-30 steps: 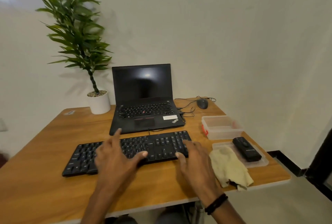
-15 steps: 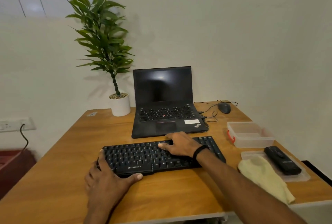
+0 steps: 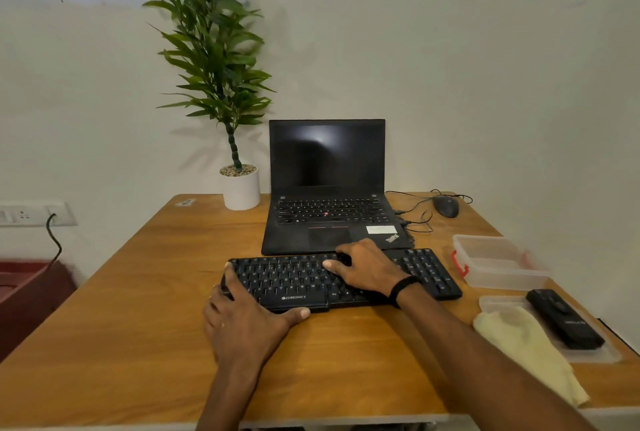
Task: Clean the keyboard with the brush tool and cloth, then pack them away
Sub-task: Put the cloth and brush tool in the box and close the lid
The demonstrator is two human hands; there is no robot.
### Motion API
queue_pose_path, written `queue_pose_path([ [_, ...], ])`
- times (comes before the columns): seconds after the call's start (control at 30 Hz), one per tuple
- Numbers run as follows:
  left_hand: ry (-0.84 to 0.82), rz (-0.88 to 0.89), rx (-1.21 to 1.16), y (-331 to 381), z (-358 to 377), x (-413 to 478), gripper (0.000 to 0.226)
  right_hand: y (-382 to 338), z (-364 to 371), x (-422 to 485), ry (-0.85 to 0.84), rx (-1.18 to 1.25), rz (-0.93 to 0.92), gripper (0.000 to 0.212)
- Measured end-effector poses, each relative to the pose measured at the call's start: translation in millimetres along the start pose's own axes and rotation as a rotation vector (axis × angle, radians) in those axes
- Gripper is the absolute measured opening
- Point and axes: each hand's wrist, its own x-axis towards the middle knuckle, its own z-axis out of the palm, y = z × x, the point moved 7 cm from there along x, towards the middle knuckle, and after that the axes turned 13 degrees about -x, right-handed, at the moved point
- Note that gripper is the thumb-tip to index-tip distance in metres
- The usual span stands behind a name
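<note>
While both forearms are reaching in from the near edge of the desk (image 3: 138, 344), the left hand (image 3: 242, 323) is gripping the near left corner of the keyboard (image 3: 287, 278): the thumb is lying along its front edge and the fingers are curling round its left end. The keyboard is sitting across the middle of the desk, just in front of the laptop (image 3: 327, 219). The right hand (image 3: 369, 269), a black band (image 3: 403, 287) on its wrist, is resting flat on the keys right of centre, fingers loosely straight and holding nothing. At the near right, the cloth (image 3: 523, 340), pale yellow and crumpled, is lying partly on a clear lid (image 3: 498, 302), one end reaching the desk's edge. The brush tool (image 3: 564, 321), black and oblong, is lying on the same lid just beside the cloth; whether the two are touching cannot be told. Further back, a clear box (image 3: 498, 261) with a red clasp is standing open beside the keyboard's right end. The laptop is standing open, screen dark. A wired mouse (image 3: 446, 206) is lying to its right, and a plant (image 3: 239, 185) in a white pot is standing to its left against the wall.
</note>
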Motion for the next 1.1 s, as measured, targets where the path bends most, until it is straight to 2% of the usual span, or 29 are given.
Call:
queue_pose_path([
  [0.1, -0.01, -0.001, 0.013, 5.6, 5.0, 2.5, 0.162, 5.0, -1.6, -5.7, -0.029, -0.011, -0.01, 0.07],
  [0.3, 0.004, 0.008, 0.02, 6.8, 4.3, 9.4, 0.163, -0.4, 7.6, -17.6, -0.256, -0.099, -0.018, 0.118],
  [0.43, -0.013, -0.006, 0.035, 6.3, 6.5, 13.0, 0.163, 1.0, 12.6, -25.6, -0.296, -0.115, -0.003, 0.128],
  [0.87, 0.013, 0.012, 0.024, 7.8, 1.4, 10.5, 0.162, -9.5, 0.6, -50.0, -0.116, -0.108, 0.122, 0.114],
  [0.97, 0.034, 0.039, 0.029, 9.9, 3.5, 5.8, 0.159, -10.7, -7.6, -63.0, -0.066, -0.107, 0.122, 0.101],
  [1.1, 0.1, 0.123, 0.009, 15.8, 12.3, -14.0, 0.141, 3.4, -32.8, -98.6, 0.074, 0.06, 0.229, 0.077],
])
